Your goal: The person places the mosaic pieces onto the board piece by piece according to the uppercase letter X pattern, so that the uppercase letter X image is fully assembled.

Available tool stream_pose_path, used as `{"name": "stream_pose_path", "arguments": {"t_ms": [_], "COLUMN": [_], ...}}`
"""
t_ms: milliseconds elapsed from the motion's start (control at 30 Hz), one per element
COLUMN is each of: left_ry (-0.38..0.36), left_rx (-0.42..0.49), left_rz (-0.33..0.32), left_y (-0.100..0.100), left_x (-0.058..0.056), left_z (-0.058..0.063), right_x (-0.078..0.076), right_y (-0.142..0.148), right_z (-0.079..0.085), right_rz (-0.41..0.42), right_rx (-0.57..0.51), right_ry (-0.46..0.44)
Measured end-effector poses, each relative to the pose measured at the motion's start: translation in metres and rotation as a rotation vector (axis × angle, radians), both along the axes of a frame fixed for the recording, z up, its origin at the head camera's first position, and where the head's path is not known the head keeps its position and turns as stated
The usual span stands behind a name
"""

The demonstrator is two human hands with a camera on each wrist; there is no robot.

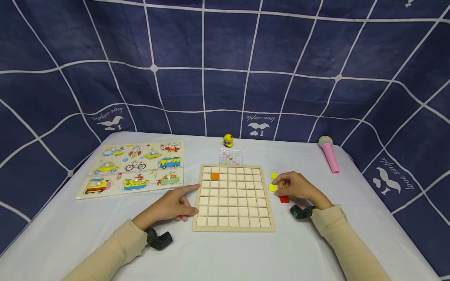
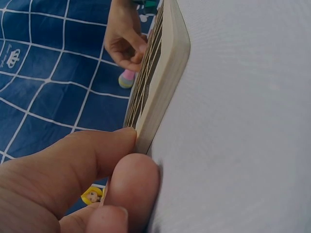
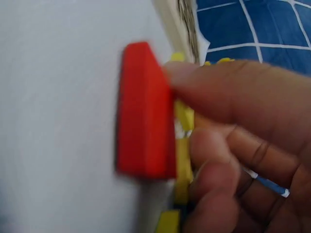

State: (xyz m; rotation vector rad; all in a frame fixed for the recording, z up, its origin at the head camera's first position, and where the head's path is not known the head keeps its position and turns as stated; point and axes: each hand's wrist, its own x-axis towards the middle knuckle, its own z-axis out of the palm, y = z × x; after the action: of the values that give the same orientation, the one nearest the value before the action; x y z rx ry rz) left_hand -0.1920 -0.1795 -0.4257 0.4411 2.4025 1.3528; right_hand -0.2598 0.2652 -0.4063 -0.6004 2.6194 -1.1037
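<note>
A wooden grid board (image 1: 233, 229) lies flat, with one orange tile (image 1: 215, 176) in a cell near its upper left. At its left edge, my left hand (image 1: 174, 203) rests index finger and thumb, spread apart along the rim; the other fingers are bent under. Right of the board, my right hand (image 1: 294, 185) has its thumb and index finger bent around a yellow tile (image 1: 272, 188); I cannot tell whether they pinch it. Another yellow tile (image 1: 274, 176) lies just beyond. Below the fingers is a red tile (image 3: 141, 111), large and blurred in the right wrist view.
A printed pattern card (image 1: 231, 157) sits behind the board, with a small yellow duck figure (image 1: 228, 140) beyond it. A vehicle peg puzzle (image 1: 135, 168) lies at the left. At the far right is a pink toy microphone (image 1: 329, 155). A patterned blue cloth (image 1: 225, 89) hangs behind the table.
</note>
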Motion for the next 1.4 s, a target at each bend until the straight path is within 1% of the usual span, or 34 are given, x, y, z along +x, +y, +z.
{"name": "stream_pose_path", "arguments": {"t_ms": [167, 400, 500, 667, 867, 1067, 1200, 1400], "left_ry": [0.0, -0.005, -0.008, -0.011, -0.011, -0.01, -0.009, -0.006], "left_rx": [-0.005, -0.007, -0.008, -0.013, -0.011, -0.012, -0.013, -0.016], "left_rz": [0.0, 0.003, 0.005, 0.008, 0.008, 0.007, 0.006, 0.002], "left_y": [0.0, 0.001, 0.001, 0.001, 0.001, 0.0, 0.0, 0.001], "left_x": [-0.001, 0.0, 0.0, 0.0, 0.0, 0.0, 0.0, 0.0], "left_z": [0.0, 0.002, 0.002, 0.002, 0.001, 0.001, 0.002, 0.001], "right_x": [0.003, 0.004, 0.004, 0.002, 0.0, -0.007, -0.013, -0.022], "right_y": [-0.003, -0.004, -0.004, -0.006, -0.013, -0.02, -0.027, -0.038], "right_z": [0.002, 0.006, 0.007, 0.01, 0.012, 0.013, 0.013, 0.012], "right_rz": [-0.023, -0.015, -0.025, -0.039, -0.014, -0.033, -0.049, -0.042], "right_rx": [0.014, 0.015, 0.009, -0.031, -0.032, -0.029, -0.05, -0.076], "right_ry": [0.009, 0.044, 0.049, 0.008, -0.005, 0.001, -0.019, -0.047]}}
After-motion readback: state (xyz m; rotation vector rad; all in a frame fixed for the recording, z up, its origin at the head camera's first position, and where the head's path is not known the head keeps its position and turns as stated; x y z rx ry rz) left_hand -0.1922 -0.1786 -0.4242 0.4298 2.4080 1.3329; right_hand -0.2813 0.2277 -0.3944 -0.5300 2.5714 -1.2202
